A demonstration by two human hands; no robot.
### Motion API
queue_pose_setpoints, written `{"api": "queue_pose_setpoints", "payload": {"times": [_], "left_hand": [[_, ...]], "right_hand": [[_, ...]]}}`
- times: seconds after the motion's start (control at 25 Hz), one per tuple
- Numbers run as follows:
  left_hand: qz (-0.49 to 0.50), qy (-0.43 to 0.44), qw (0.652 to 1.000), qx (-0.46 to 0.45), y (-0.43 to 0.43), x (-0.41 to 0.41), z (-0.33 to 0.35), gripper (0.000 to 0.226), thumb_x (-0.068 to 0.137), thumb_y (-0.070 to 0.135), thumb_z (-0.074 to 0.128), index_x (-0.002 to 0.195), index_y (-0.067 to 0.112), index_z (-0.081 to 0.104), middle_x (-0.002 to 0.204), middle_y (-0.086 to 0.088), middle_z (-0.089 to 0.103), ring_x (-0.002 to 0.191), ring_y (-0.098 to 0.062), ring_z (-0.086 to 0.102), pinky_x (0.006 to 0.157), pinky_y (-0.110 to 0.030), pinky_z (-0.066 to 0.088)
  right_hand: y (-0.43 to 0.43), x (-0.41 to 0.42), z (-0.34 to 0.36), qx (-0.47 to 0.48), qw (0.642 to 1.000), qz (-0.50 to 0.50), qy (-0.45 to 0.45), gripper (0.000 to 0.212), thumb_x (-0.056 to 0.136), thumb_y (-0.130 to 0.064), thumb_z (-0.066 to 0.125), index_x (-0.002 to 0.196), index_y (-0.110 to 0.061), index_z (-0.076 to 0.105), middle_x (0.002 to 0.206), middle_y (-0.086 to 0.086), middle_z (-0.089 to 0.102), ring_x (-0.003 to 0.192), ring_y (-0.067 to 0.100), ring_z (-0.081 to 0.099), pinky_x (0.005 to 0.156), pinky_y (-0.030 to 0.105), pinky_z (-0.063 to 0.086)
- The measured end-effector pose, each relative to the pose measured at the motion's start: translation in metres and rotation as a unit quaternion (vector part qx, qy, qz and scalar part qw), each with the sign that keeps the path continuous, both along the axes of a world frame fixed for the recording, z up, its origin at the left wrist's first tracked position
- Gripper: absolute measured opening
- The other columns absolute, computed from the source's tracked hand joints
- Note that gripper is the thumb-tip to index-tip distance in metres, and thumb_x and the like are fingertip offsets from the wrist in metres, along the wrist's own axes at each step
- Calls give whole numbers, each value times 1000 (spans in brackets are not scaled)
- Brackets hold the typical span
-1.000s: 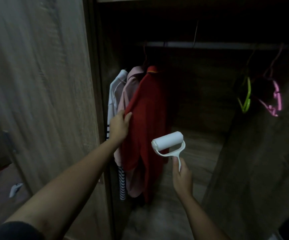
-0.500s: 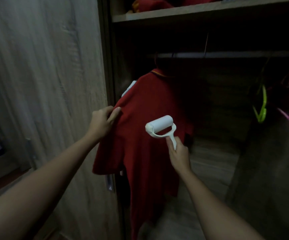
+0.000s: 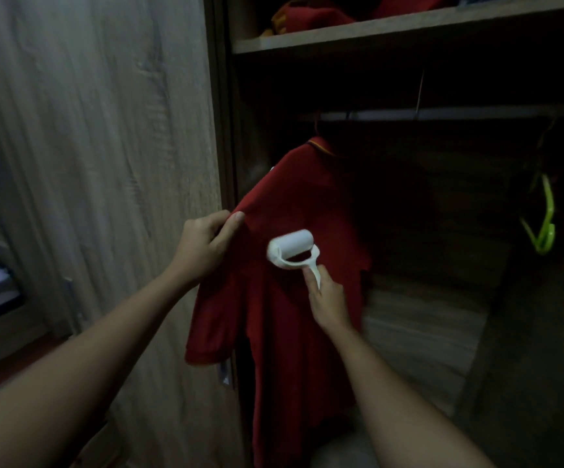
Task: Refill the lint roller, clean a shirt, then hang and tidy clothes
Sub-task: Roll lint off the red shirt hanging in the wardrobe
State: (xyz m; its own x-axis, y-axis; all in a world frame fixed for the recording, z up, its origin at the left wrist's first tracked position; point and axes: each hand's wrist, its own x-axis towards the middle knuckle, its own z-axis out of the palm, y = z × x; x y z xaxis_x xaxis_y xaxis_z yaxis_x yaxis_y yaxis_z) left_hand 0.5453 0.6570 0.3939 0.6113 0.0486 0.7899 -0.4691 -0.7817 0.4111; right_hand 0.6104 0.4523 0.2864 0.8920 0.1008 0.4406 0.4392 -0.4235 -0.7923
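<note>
Lint roller [image 3: 290,246] in right hand [image 3: 328,300]

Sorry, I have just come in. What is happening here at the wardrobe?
A person is cleaning a red shirt that hangs under the wardrobe rail. The left hand pinches the shirt at its shoulder and holds the cloth out. The right hand grips the handle of a white lint roller, whose roll is at the shirt's front; whether it touches the cloth I cannot tell. A green hanger hangs further right, and folded red clothes lie on the shelf above.
</note>
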Motion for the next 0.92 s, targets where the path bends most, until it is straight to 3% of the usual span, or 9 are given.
{"api": "queue_pose_setpoints", "payload": {"times": [0.16, 0.28, 0.44, 0.6, 0.68, 0.84, 0.92], "left_hand": [[-3, 15, 999, -29, 10, -1, -4, 43, 96, 32, 48, 62, 5, 53, 54, 1, 39, 49, -4, 37, 47, -21, 27], [3, 24, 999, -31, 13, 0, -5, 36, 97, 26, 48, 63, 14, 55, 54, 3, 41, 49, -3, 41, 47, -17, 28], [18, 18, 999, -22, 17, 5, -4, 44, 96, 29, 48, 67, -3, 56, 56, -4, 42, 51, -5, 39, 47, -21, 28], [18, -15, 999, -33, 27, 6, -2, 51, 90, 43, 48, 64, 0, 56, 53, -3, 42, 49, -4, 36, 47, -28, 30], [25, -22, 999, -35, 31, 5, -1, 51, 90, 42, 50, 61, 1, 53, 51, -1, 39, 48, -4, 34, 46, -27, 28], [37, -15, 999, -35, 31, 4, -4, 47, 92, 34, 51, 58, 2, 50, 49, 3, 33, 46, -5, 32, 45, -22, 24], [35, -11, 998, -40, 29, 4, -7, 48, 92, 36, 50, 58, 1, 50, 49, 3, 34, 46, -5, 33, 44, -23, 25]], "right_hand": [[2, -9, -75, -74, 992, 39, 95, 24, 96, -44, 40, 79, -28, 45, 74, -2, 60, 69, 16, 59, 59, 26, 37], [4, -15, -101, -86, 985, 43, 145, 28, 96, -45, 40, 72, -31, 41, 73, -4, 59, 68, 14, 58, 62, 29, 38], [10, 7, -54, -42, 994, 20, 97, 25, 97, -39, 41, 82, -19, 45, 71, 2, 57, 68, 21, 56, 58, 29, 28], [16, 29, 24, 36, 999, 1, 22, 29, 98, -40, 39, 82, -16, 45, 58, 3, 54, 53, 24, 57, 53, 28, 43], [19, 34, 43, 76, 997, 0, -1, 31, 98, -40, 38, 80, -16, 45, 55, 1, 51, 48, 19, 54, 48, 25, 42], [26, 32, 7, 25, 999, 4, 22, 27, 98, -38, 39, 84, -15, 44, 62, 3, 54, 59, 27, 55, 53, 31, 26], [27, 27, -31, -16, 998, 5, 67, 28, 98, -38, 39, 94, -12, 48, 77, 13, 64, 75, 32, 62, 58, 30, 29]]}}
